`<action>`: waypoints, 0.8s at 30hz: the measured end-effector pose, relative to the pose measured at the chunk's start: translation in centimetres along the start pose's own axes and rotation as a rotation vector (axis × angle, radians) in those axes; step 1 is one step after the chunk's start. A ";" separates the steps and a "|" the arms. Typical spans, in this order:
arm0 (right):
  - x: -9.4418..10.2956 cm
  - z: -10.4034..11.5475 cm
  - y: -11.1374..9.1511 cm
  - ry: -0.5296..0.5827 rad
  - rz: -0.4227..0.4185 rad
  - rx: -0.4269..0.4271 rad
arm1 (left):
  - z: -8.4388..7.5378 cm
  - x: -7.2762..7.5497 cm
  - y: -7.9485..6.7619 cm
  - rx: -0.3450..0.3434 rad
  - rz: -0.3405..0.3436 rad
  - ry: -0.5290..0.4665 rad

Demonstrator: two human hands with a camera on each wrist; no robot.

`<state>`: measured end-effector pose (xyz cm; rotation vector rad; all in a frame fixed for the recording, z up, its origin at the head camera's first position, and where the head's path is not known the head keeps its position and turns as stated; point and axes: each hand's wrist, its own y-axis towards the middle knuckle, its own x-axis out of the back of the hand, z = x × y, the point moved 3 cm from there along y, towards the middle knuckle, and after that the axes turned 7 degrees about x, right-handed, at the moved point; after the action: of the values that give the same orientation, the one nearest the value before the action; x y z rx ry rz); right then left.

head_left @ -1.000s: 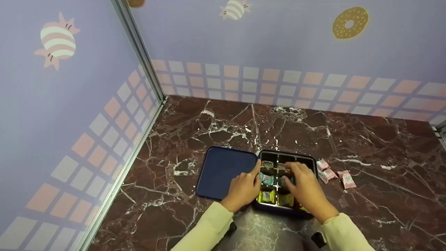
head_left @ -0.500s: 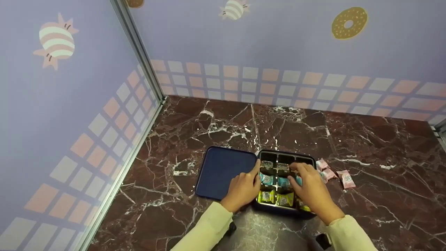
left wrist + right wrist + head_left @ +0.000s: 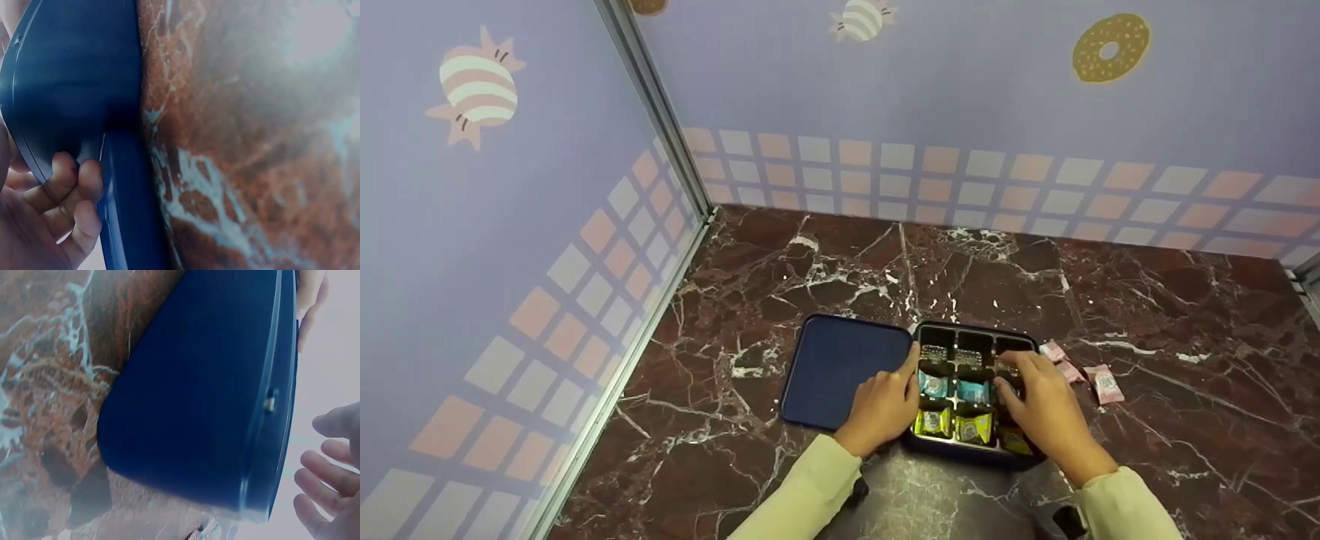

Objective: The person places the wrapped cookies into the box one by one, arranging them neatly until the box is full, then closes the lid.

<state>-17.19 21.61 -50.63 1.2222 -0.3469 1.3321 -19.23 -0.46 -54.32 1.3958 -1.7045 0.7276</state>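
Observation:
An open dark-blue box (image 3: 971, 454) with a divided insert stands on the floor. Small wrapped candies fill its compartments: silvery ones (image 3: 969, 358) at the back, turquoise ones (image 3: 973, 392) midway, yellow ones (image 3: 973, 429) in front. My left hand (image 3: 883, 405) holds the left wall, index finger along the rim; in the left wrist view its other fingers curl against the outside. Over the right column hovers my right hand (image 3: 1048, 409), fingers bent loosely, hiding part of those compartments. The right wrist view shows nothing between these fingers (image 3: 323, 469).
The blue lid (image 3: 844, 371) lies flat against the box's left side. Several pink wrapped candies (image 3: 1104, 384) lie on the marble-patterned surface (image 3: 1185, 420) to the right. Patterned panels (image 3: 885, 90) rise behind and at the left.
My right hand has moved right, from the middle column to the right one, uncovering the middle column's candies. My left hand stays on the box's left side.

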 end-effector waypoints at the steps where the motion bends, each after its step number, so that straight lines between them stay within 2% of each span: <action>1: 0.0 -0.1 -0.1 -0.004 -0.004 -0.001 | 0.0 0.0 0.0 0.002 0.000 0.000; 11: 0.5 -0.7 -0.5 -0.014 -0.028 -0.007 | 0.1 -0.1 -0.1 0.021 0.048 -0.034; 24: 1.0 -1.4 -1.0 -0.015 -0.025 -0.022 | -0.1 -0.1 0.0 -0.002 0.029 0.032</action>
<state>-16.65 23.50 -50.89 1.2150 -0.3552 1.2954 -19.16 -0.31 -54.34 1.3542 -1.7029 0.7601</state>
